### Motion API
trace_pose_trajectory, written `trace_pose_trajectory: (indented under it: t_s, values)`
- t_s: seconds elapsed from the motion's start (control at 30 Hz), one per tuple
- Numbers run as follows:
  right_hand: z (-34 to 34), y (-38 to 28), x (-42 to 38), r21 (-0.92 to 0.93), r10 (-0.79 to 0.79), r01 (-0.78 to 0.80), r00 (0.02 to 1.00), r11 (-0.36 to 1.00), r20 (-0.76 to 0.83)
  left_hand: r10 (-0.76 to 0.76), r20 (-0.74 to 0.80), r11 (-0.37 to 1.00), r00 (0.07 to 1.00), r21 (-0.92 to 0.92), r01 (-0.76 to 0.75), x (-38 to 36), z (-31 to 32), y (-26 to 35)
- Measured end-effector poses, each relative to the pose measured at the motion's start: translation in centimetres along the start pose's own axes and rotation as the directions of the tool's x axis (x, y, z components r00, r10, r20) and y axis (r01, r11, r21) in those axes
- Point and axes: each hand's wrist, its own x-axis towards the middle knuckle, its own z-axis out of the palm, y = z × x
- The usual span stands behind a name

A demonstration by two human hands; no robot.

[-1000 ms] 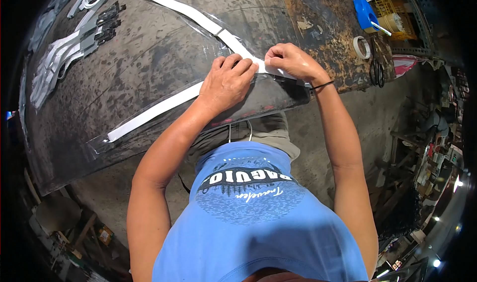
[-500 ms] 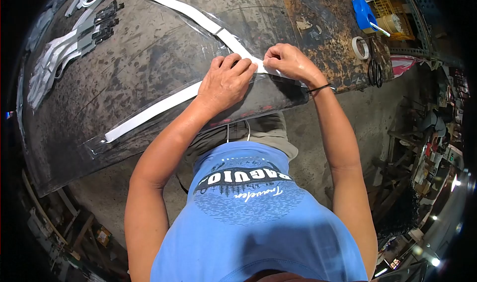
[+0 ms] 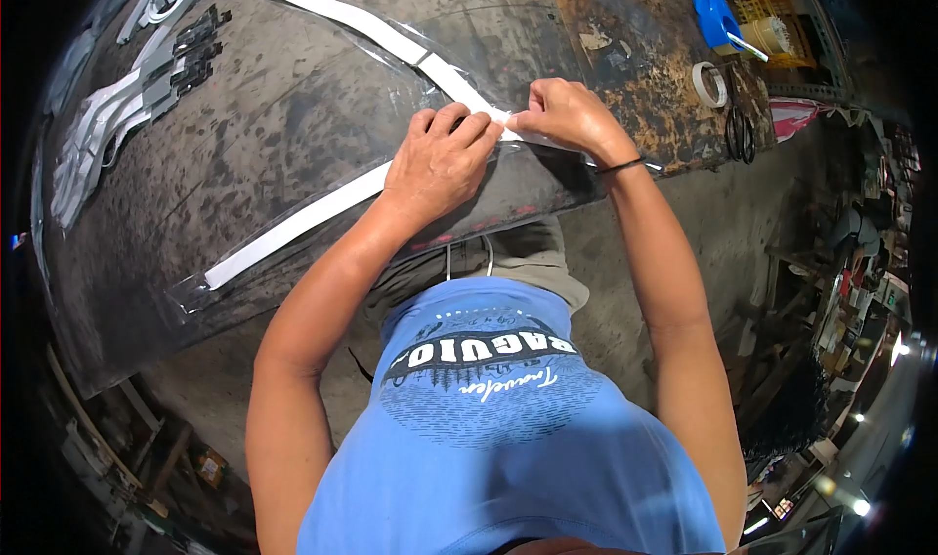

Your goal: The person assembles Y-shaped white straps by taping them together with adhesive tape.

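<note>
A long white strap in clear plastic lies along the front of the dark table, its other length running up and away to the back left. The two lengths meet under my hands. My left hand presses down where they meet, fingers curled over the strap. Beside it, my right hand is closed in a pinch, thumb tip against the strap near my left fingertips. A small dark band crosses the far length. What lies under my left palm is hidden.
Bundled grey-white straps with dark buckles lie at the left. Towards the right are a blue tape dispenser, a tape roll, black scissors and a yellow basket. The table's front edge is near my body.
My right hand has shifted slightly left and up, its thumb now stretched towards my left fingertips. My left hand stays pressed on the strap. The view has shifted a little.
</note>
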Motion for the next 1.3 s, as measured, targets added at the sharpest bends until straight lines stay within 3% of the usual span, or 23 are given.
trace_pose_trajectory:
  t_s: [0.07, 0.2, 0.27, 0.3, 0.37, 0.47, 0.5, 0.53, 0.7, 0.8, 0.87, 0.93, 1.03, 1.2, 1.27, 1.3]
  values:
    - [-0.7, 0.4, 0.2, 0.095, 0.033, -0.04, 0.997, 0.995, 0.069, -0.007, -0.007, 1.0, 1.0, -0.012, 0.007, 0.0, 0.1, -0.1]
    - [-0.4, 0.3, 0.6, 0.115, 0.081, -0.082, 0.997, 0.99, 0.021, -0.007, -0.008, 1.0, 1.0, -0.013, 0.007, 0.0, 0.0, -0.1]
    - [-0.1, 0.1, 0.7, -0.076, 0.024, -0.025, 1.0, 0.997, -0.016, 0.0, -0.032, 1.0, 0.999, -0.019, -0.001, 0.0, 0.1, 0.0]
    - [-0.3, 0.5, 0.8, -0.071, 0.029, -0.031, 0.999, 0.997, -0.023, 0.009, -0.03, 1.0, 0.999, -0.019, -0.01, 0.1, 0.0, 0.0]
    - [-0.7, 1.6, 1.0, 0.204, -0.004, -0.003, 0.999, 0.979, 0.032, -0.003, 0.008, 1.0, 1.0, -0.026, 0.003, 0.1, -0.2, 0.1]
    - [-2.9, 1.6, -1.9, 0.474, 0.063, 0.016, 0.987, 0.88, -0.15, -0.022, 0.046, 0.999, 0.999, -0.024, 0.023, 0.3, -0.5, 0.3]
    - [-3.4, 2.5, -3.0, 0.434, 0.011, 0.092, 0.974, 0.896, -0.228, -0.02, 0.054, 0.999, 0.998, -0.025, 0.021, 0.2, -0.5, 0.3]
    - [-4.2, 3.0, -4.6, 0.538, 0.055, 0.065, 0.977, 0.84, -0.205, -0.025, 0.059, 1.0, 0.998, -0.01, 0.026, 0.2, -0.5, 0.4]
    - [-4.6, 5.3, -13.2, 0.595, 0.136, 0.216, 0.861, 0.774, -0.489, -0.044, 0.144, 0.996, 0.989, 0.083, 0.032, 0.6, -0.4, 0.7]
    - [-1.7, 9.0, -16.7, 0.74, 0.351, 0.096, 0.834, 0.665, -0.425, 0.002, 0.127, 0.988, 0.992, 0.152, -0.021, 0.3, 0.4, 0.3]
    - [2.5, 12.3, -18.0, 0.758, 0.481, -0.112, 0.829, 0.643, -0.285, 0.028, 0.107, 0.987, 0.994, 0.156, -0.044, 0.1, 0.7, 0.2]
    - [7.5, 14.1, -18.9, 0.645, 0.469, -0.253, 0.864, 0.721, -0.184, 0.044, 0.073, 0.983, 0.996, 0.174, -0.056, 0.2, 0.6, 0.2]
    - [13.4, 15.3, -19.9, 0.606, 0.462, -0.4, 0.885, 0.688, 0.06, -0.001, 0.141, 0.983, 0.99, 0.181, -0.025, 0.1, 0.5, 0.3]
    - [17.5, 15.8, -19.4, 0.654, 0.512, -0.424, 0.856, 0.626, 0.065, 0.023, 0.144, 0.982, 0.989, 0.183, -0.05, 0.1, 0.4, 0.2]
    - [17.7, 16.2, -18.9, 0.61, 0.544, -0.54, 0.814, 0.58, 0.203, 0.02, 0.147, 0.981, 0.989, 0.187, -0.048, 0.1, 0.4, 0.2]
    - [17.8, 15.9, -18.7, 0.612, 0.543, -0.537, 0.816, 0.581, 0.2, 0.022, 0.145, 0.981, 0.989, 0.189, -0.05, 0.1, 0.3, 0.2]
